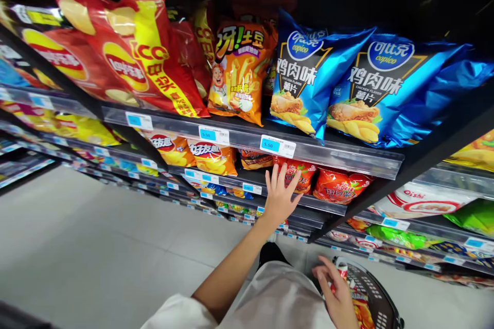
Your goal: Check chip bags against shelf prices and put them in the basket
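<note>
Two hands (281, 196) (335, 293), held item (341, 269) half-hidden, basket (376, 293) cropped

Left hand (280, 195) under shelf edge (250, 141), chip bags (339, 187) blocking ahead

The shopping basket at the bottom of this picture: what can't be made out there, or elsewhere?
All in the head view:
- Shopping basket: cut off by the bottom edge, partly hidden by the right hand; only an orange snack bag shows inside.
- Small red-and-white item: covered by that hand, its label unreadable.
- Red snack bag: partly hidden by the left hand.
- Far shelf labels: too small to read.
</note>
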A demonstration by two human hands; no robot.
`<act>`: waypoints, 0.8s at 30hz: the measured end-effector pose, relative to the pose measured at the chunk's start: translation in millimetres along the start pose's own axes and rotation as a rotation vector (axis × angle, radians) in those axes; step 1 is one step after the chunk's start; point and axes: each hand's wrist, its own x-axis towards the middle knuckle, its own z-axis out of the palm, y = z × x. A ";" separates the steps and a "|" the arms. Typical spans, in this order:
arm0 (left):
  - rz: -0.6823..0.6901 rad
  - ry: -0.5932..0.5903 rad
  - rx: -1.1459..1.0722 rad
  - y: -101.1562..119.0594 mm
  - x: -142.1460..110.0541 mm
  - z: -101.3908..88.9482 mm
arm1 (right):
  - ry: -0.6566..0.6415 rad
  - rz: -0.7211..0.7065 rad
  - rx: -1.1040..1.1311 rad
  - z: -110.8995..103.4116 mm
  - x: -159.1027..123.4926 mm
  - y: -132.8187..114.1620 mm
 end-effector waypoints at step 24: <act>0.121 -0.418 -0.291 -31.5 -56.0 -30.7 | -0.089 0.048 -0.050 46.2 -29.1 -21.1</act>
